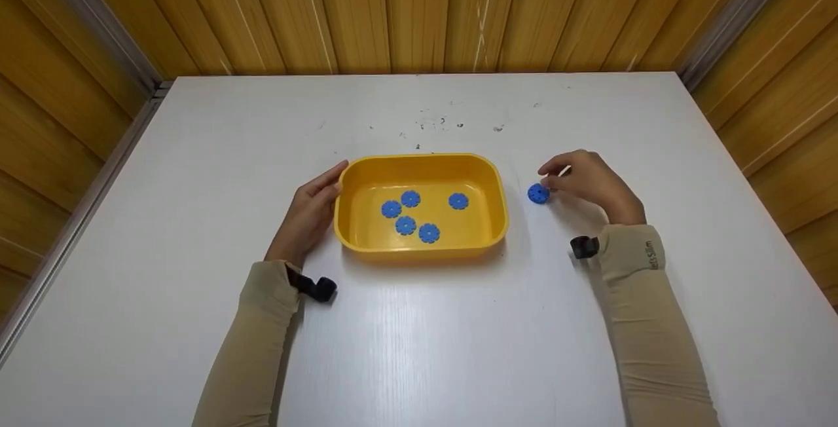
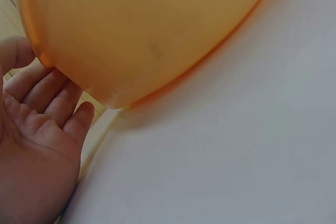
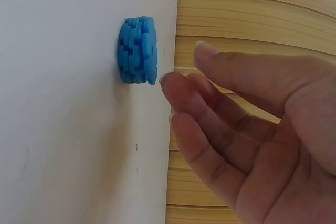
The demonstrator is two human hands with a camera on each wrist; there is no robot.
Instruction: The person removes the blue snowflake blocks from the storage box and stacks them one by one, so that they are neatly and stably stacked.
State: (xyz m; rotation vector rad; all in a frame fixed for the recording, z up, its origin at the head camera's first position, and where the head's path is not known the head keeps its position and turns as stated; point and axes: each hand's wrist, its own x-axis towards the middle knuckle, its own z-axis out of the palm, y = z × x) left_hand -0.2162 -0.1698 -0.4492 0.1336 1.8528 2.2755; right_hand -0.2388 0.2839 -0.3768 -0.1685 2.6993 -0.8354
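A yellow plastic basin (image 1: 422, 254) stands on the white table, several blue notched discs (image 1: 405, 224) lying flat inside it. My left hand (image 1: 309, 217) rests at its left end, thumb and fingers against the outer wall and rim; some fingertips are hidden behind the basin (image 2: 147, 30) in the left wrist view. To the right of the basin, a short stack of blue notched discs (image 1: 538, 193) sits on the table. My right hand (image 1: 589, 181) is beside that stack with loosely bent fingers. In the right wrist view a small gap separates its fingertips from the stack (image 3: 137, 51).
The white table (image 1: 432, 348) has small dark marks behind the basin. Wood-patterned panels (image 1: 419, 14) rise at its back and sides, with metal posts (image 1: 98, 14) at the corners. A small black camera is strapped to each wrist.
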